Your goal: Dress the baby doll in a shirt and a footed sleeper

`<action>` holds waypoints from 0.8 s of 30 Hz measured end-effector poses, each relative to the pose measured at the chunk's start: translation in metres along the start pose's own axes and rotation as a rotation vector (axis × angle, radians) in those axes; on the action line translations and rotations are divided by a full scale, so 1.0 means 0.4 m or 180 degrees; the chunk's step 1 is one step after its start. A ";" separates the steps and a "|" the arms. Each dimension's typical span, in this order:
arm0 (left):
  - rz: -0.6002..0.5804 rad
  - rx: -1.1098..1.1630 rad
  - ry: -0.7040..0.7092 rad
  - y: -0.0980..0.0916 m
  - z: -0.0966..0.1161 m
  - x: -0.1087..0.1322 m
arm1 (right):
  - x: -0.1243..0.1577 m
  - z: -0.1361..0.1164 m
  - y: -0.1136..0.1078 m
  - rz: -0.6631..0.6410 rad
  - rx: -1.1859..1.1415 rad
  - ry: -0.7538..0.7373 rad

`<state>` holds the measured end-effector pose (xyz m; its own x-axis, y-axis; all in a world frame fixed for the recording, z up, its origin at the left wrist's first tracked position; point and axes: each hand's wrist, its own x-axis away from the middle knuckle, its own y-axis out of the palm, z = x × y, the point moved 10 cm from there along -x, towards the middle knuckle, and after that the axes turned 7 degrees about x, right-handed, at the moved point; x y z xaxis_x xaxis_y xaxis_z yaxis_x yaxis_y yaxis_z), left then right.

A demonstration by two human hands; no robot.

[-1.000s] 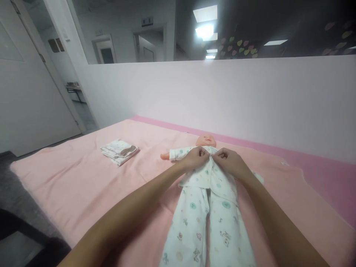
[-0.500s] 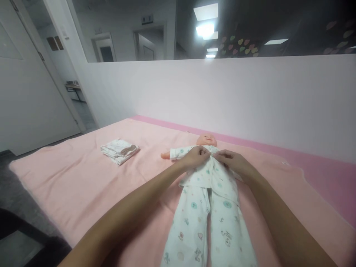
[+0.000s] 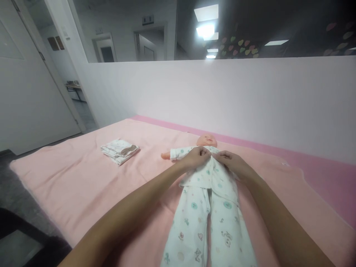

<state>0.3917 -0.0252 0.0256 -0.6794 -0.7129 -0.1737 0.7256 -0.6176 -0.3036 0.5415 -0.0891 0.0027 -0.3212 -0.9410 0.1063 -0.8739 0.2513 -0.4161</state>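
I'm counting one doll, one patterned top, one pair of patterned trousers, one folded cloth, two bare hands. Doll's lying on its back on the pink blanket, wearing the top; trousers are extending from the hem. Its one visible arm is sticking out sideways. Left hand is pinching the top's front at the doll's upper chest, fingers curled; right hand is pinching just beside it, fingers bent. Both forearms are flanking the doll from its leg end, converging at the chest. Folded cloth is sitting well apart, out past the doll's visible hand. Blanket is spreading on both sides of the doll; far edge is running just behind its head, magenta strip and white wall beyond.
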 end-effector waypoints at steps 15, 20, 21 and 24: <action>0.0075 -0.0080 -0.0330 -0.018 -0.005 -0.014 | -0.009 -0.013 -0.019 0.0243 0.0135 -0.0077; 0.0251 -0.0315 -0.0724 -0.052 0.027 -0.044 | -0.065 -0.035 -0.045 0.0441 0.0528 0.0045; 0.0257 -0.0374 -0.0776 -0.053 0.031 -0.051 | -0.078 -0.036 -0.044 0.0424 0.0565 0.0085; 0.0317 -0.0504 -0.0820 -0.049 0.027 -0.069 | -0.105 -0.030 -0.040 0.0428 0.0554 0.0167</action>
<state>0.3975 0.0029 0.0466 -0.5412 -0.8405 0.0268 0.7474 -0.4954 -0.4427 0.5646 -0.0508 0.0155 -0.4531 -0.8875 0.0842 -0.7472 0.3266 -0.5789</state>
